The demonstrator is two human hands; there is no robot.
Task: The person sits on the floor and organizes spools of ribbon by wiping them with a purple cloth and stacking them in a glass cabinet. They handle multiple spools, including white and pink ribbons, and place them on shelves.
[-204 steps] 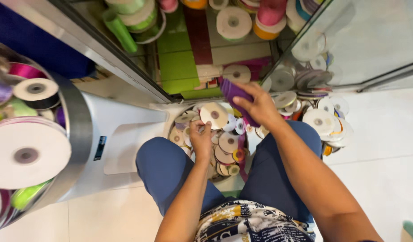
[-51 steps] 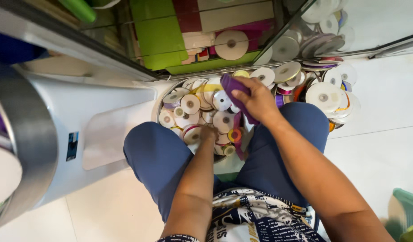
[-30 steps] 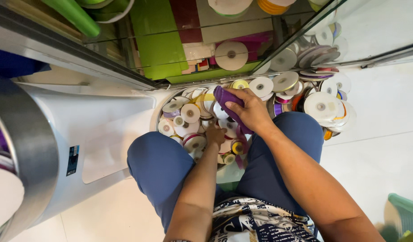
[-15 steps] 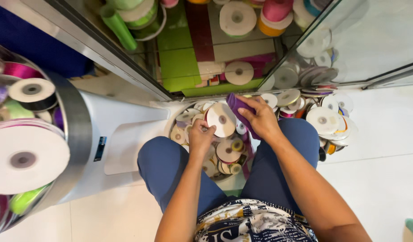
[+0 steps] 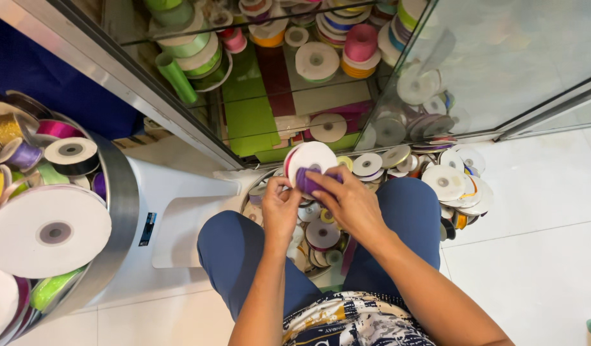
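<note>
Grip: both hands meet over the lap; the right hand [image 5: 350, 204] pinches a purple ribbon [image 5: 308, 181] against a white spool [image 5: 311, 159], and the left hand [image 5: 279, 206] closes its fingertips on the spool's lower left edge.
Spool: held upright between the two hands, flat white face toward the camera, a red rim showing at its left side.
Below the grip: a round tub [image 5: 257, 191] between the knees, full of small flat spools with white faces and grey cores.
Right of the grip: a loose heap of spools [image 5: 452, 182] on the floor, white discs with coloured edges, touching the person's leg.
Left of the grip: a white stool [image 5: 180, 211] with a small dark rectangular label [image 5: 147, 229] on its side; further left a metal bin [image 5: 119, 211] holding a large white roll [image 5: 49, 230] and gold, pink, purple and green rolls.
Beyond the grip: a glass cabinet [image 5: 475, 70] with a metal frame, shelves stacked with green, pink, orange and white rolls.
Floor: pale glossy tiles [image 5: 539, 256].
</note>
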